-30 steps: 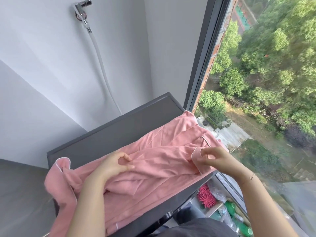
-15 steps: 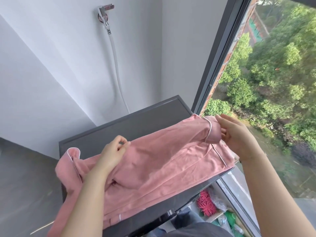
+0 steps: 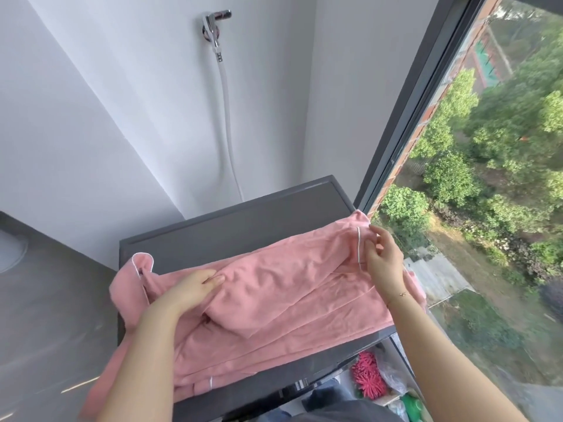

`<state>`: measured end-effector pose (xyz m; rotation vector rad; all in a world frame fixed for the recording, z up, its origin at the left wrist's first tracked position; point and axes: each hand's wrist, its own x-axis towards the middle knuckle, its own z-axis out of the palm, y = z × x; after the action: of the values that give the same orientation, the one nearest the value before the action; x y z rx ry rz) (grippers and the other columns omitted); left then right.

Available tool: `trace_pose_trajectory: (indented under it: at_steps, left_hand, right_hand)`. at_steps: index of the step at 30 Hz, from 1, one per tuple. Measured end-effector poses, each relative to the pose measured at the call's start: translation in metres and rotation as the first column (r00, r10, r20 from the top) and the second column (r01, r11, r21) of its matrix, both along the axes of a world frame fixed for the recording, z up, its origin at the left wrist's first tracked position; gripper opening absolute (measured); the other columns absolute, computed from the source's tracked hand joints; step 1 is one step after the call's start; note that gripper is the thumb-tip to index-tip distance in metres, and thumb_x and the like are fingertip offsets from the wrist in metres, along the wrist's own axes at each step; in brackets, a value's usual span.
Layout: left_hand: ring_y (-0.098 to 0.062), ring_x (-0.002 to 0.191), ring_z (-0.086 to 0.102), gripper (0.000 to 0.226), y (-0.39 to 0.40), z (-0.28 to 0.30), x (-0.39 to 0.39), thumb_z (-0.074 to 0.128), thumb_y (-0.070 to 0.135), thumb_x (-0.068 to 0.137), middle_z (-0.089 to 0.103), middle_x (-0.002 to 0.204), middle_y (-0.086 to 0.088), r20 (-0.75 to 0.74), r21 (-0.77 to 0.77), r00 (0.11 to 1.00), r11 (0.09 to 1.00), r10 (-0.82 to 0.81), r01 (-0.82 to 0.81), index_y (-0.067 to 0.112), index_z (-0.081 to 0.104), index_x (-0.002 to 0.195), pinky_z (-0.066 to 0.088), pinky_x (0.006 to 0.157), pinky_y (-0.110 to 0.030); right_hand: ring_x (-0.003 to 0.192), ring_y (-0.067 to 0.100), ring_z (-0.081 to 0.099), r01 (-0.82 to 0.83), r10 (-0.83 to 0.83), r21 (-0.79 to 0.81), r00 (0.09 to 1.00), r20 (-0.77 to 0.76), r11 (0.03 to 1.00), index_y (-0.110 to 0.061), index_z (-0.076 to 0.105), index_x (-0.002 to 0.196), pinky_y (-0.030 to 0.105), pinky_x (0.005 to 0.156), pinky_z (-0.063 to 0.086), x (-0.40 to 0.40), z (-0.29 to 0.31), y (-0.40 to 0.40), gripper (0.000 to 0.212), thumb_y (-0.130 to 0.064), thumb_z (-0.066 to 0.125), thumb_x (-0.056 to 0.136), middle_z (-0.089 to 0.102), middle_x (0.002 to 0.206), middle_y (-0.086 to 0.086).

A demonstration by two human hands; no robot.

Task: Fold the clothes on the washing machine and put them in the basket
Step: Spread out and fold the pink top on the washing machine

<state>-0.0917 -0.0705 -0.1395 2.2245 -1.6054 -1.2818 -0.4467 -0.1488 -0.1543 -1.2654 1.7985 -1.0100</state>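
A pink garment with white piping (image 3: 274, 300) lies spread across the dark grey top of the washing machine (image 3: 243, 226), its left part hanging over the machine's left edge. My left hand (image 3: 192, 287) pinches a fold of the fabric near the garment's middle left. My right hand (image 3: 380, 260) holds the piped cuff of a sleeve at the garment's right end, close to the window. The sleeve lies folded over the body of the garment. No basket is in view.
A white hose (image 3: 227, 117) runs down the wall from a chrome tap (image 3: 213, 22) behind the machine. A large window (image 3: 487, 178) stands right of the machine. Below, between machine and window, lie a pink bristly thing (image 3: 365, 379) and green bottles (image 3: 411, 406).
My right hand carried the sleeve cuff from the garment's front right up and back toward the far right corner. My left hand shifted slightly on the fold. The view tilted down.
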Motion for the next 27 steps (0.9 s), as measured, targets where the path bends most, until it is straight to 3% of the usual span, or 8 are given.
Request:
trace_pose_trajectory:
  at_steps: [5,7,9,14,18,21,24,27]
  left_hand:
    - [-0.014,0.067,0.043,0.034,0.0,0.0,0.019,0.058,0.028,0.094,0.045,0.068,0.003,0.07,-0.026,0.995,0.997,0.076,-0.075,0.017,0.044,0.066,0.031,0.061,-0.028]
    - [-0.016,0.08,0.054,0.01,0.003,0.002,0.015,0.063,0.023,0.091,0.057,0.082,0.005,0.168,-0.032,0.98,0.994,0.111,-0.107,0.02,0.057,0.084,0.041,0.063,-0.023]
    - [-0.02,0.101,0.057,0.027,0.005,0.0,-0.001,0.06,0.016,0.088,0.058,0.112,0.001,0.342,-0.061,0.94,0.998,0.003,0.019,0.023,0.057,0.114,0.048,0.08,-0.03]
    - [-0.022,0.128,0.046,0.055,-0.012,0.0,-0.094,0.068,0.016,0.077,0.05,0.136,0.002,0.41,-0.485,0.901,0.802,-0.143,0.348,0.026,0.054,0.13,0.034,0.103,-0.04]
    - [-0.015,0.146,0.016,0.074,-0.022,-0.015,-0.143,0.057,0.049,0.088,0.014,0.16,0.005,0.462,-0.336,0.839,0.819,-0.287,0.465,0.027,0.024,0.15,0.01,0.117,-0.039]
    - [-0.017,0.148,0.011,0.071,-0.01,-0.032,-0.141,0.05,0.022,0.093,0.008,0.161,0.0,0.547,-0.331,0.811,0.837,-0.206,0.435,0.016,0.012,0.153,0.002,0.119,-0.039]
    - [-0.018,0.148,-0.002,0.066,-0.001,-0.033,-0.131,0.038,0.003,0.093,-0.002,0.161,-0.006,0.537,-0.331,0.818,0.841,-0.205,0.428,0.007,0.01,0.152,-0.007,0.119,-0.04]
    - [-0.005,0.143,-0.021,0.062,0.003,-0.015,-0.124,0.031,0.006,0.099,-0.02,0.154,0.009,0.35,-0.384,0.878,0.805,-0.327,0.453,0.016,0.003,0.153,-0.013,0.119,-0.034]
  right_hand:
    - [0.065,0.019,0.052,-0.08,0.066,-0.136,0.992,-0.109,0.987,-0.026,0.054,0.126,0.036,0.06,0.047,-0.017,0.023,-0.028,0.031,-0.015,0.043,0.1,0.061,0.082,0.0]
    - [0.069,0.018,0.056,-0.203,0.169,-0.096,0.944,-0.283,0.974,-0.024,0.052,0.129,0.036,0.064,0.049,-0.022,0.022,-0.037,0.033,-0.015,0.044,0.098,0.064,0.093,0.002]
    - [0.079,0.016,0.056,-0.284,0.283,0.055,0.88,-0.382,0.957,-0.022,0.05,0.133,0.038,0.07,0.052,-0.026,0.013,-0.041,0.04,-0.015,0.05,0.094,0.056,0.112,0.001]
    - [0.118,0.025,0.046,-0.07,0.144,0.261,0.95,-0.277,0.963,-0.018,0.045,0.136,0.045,0.098,0.045,-0.039,-0.014,-0.018,0.061,-0.028,0.067,0.08,0.041,0.129,0.01]
    - [0.118,0.024,0.044,0.01,0.092,0.283,0.934,-0.346,0.959,-0.017,0.048,0.127,0.047,0.101,0.04,-0.043,-0.019,0.001,0.07,-0.062,0.065,0.076,0.044,0.122,0.008]
    - [0.103,0.019,0.045,-0.012,0.086,0.15,0.861,-0.502,0.989,-0.023,0.054,0.1,0.044,0.096,0.039,-0.039,-0.022,0.002,0.044,-0.06,0.063,0.079,0.047,0.103,-0.001]
    - [0.071,0.026,0.052,-0.161,0.197,0.167,0.955,-0.223,0.973,-0.014,0.055,0.073,0.039,0.063,0.043,-0.034,-0.019,-0.007,0.024,-0.033,0.064,0.084,0.055,0.074,0.003]
    - [0.054,0.019,0.046,-0.047,0.016,0.118,0.968,0.252,0.992,-0.002,0.053,0.064,0.025,0.05,0.038,-0.03,-0.006,-0.015,0.02,0.002,0.047,0.083,0.047,0.056,0.006]
